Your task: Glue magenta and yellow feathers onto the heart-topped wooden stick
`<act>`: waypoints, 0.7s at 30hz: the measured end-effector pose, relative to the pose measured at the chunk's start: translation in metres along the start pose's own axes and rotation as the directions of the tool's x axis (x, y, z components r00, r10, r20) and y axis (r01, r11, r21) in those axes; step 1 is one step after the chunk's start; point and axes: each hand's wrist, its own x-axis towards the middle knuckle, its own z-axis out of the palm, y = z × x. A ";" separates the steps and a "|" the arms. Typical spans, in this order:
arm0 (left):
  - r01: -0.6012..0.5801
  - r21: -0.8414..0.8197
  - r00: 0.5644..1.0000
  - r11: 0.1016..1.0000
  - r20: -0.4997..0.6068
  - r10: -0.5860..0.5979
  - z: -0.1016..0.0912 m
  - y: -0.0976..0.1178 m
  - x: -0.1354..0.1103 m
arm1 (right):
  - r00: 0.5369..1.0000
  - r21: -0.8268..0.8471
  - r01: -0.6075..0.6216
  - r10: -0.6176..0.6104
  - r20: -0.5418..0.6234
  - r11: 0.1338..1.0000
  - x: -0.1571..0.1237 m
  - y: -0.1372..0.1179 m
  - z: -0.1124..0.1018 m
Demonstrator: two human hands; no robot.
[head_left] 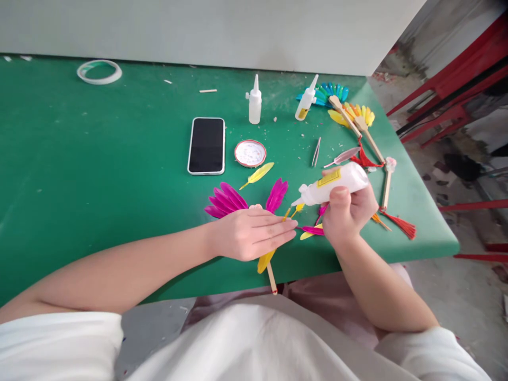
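My right hand (351, 214) is wrapped round a white glue bottle (333, 185) with a yellow label, tipped so its nozzle points down and left. The nozzle tip is close to the quill of a yellow feather (265, 262), which my left hand (257, 233) pinches between its fingers; its vane shows below the hand. Under that hand lies a fan with magenta feathers (228, 200) spread at left, another magenta tuft (277, 194) at right and a wooden handle (272, 278) towards me. The fan's centre is mostly hidden. Loose magenta and yellow feathers (311, 231) lie between my hands.
Beyond my hands are a phone (206, 145), a round white lid (250, 153), a yellow feather (257, 173) and tweezers (316, 152). Two more glue bottles (255, 103) stand further back. Feathered fans (359, 119) with tassels lie at right; a tape roll (99, 72) sits at far left.
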 end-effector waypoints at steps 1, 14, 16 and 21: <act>-0.005 0.003 1.000 1.000 -0.002 0.005 0.000 0.000 0.000 | 1.000 0.034 0.005 -0.004 -0.027 0.999 0.000 -0.001 0.001; -0.029 0.020 0.999 0.999 -0.026 0.029 0.007 -0.001 -0.006 | 0.990 0.117 -0.143 0.141 0.028 0.983 -0.008 -0.002 0.002; -0.040 0.019 0.999 0.999 -0.034 0.040 0.008 -0.002 -0.007 | 0.991 0.125 -0.133 0.132 0.019 0.983 -0.008 0.000 0.003; -0.042 0.020 0.999 0.999 -0.004 0.042 0.005 -0.002 -0.004 | 0.993 0.110 -0.122 0.121 0.016 0.986 -0.006 -0.001 0.003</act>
